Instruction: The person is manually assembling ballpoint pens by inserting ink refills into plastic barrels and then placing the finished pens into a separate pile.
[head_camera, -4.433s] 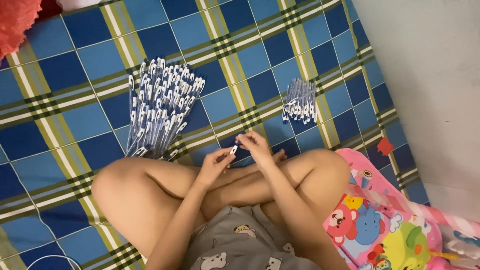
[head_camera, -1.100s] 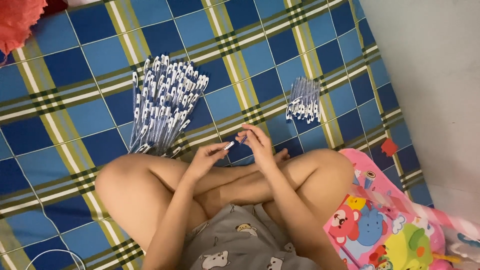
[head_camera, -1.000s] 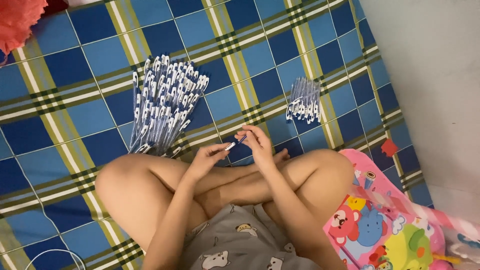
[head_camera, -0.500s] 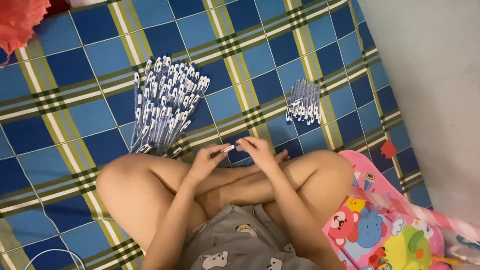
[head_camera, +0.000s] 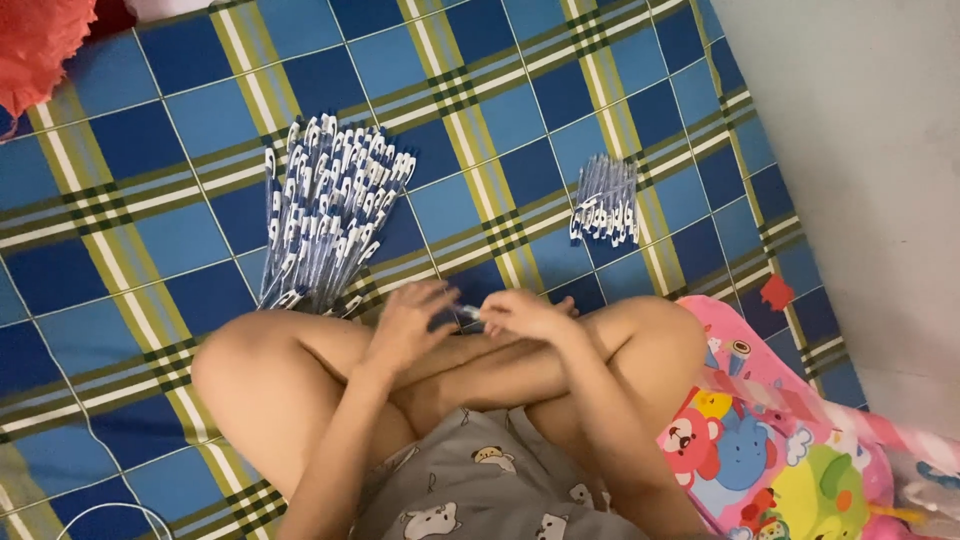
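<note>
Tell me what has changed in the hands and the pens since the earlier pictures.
The left hand and right hand have drawn closer, fingertips almost meeting over a small pen part, which they held earlier too; the left fingers now look spread and blurred. The big pen pile, the small pile and the checked mat stayed as they were.

mat (head_camera: 620, 90): blue checks, green-yellow-white stripes | upper-left pen pile (head_camera: 330, 215): blue and white | upper-right pen bundle (head_camera: 605, 200): clear and white | lower-right cushion (head_camera: 770, 440): pink, cartoon animals | shorts (head_camera: 480, 495): grey, bear print
</note>
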